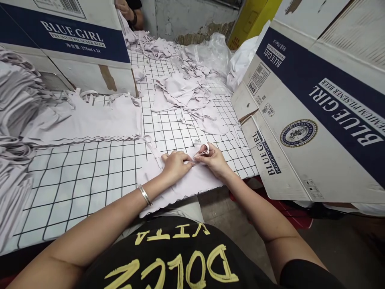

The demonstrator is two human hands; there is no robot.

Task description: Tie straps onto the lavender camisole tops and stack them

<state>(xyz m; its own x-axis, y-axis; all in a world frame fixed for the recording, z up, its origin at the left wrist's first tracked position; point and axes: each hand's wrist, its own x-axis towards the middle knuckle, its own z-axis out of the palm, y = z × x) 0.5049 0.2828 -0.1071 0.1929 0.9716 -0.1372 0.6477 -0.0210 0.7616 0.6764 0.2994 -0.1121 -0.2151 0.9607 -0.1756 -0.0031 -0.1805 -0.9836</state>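
In the head view, the garment (186, 186) lies at the near edge of the table (90, 172), mostly under and to the near side of the two hands, its wavy hem toward the wearer. The left hand (177, 164) is closed at the garment's upper edge, fingertips pinched on the cloth, with the forearm crossing over its left part. The right hand (215, 160) pinches the right strap (206, 149) between thumb and fingers, a loop of it standing up from the grip; the two sets of fingertips nearly meet. The left strap (152, 147) lies free, just left of the left hand. Beyond the hands is a loose pile (186, 94); to the left, a layered stack (90, 120). The right box (300, 100) stands beside the table.
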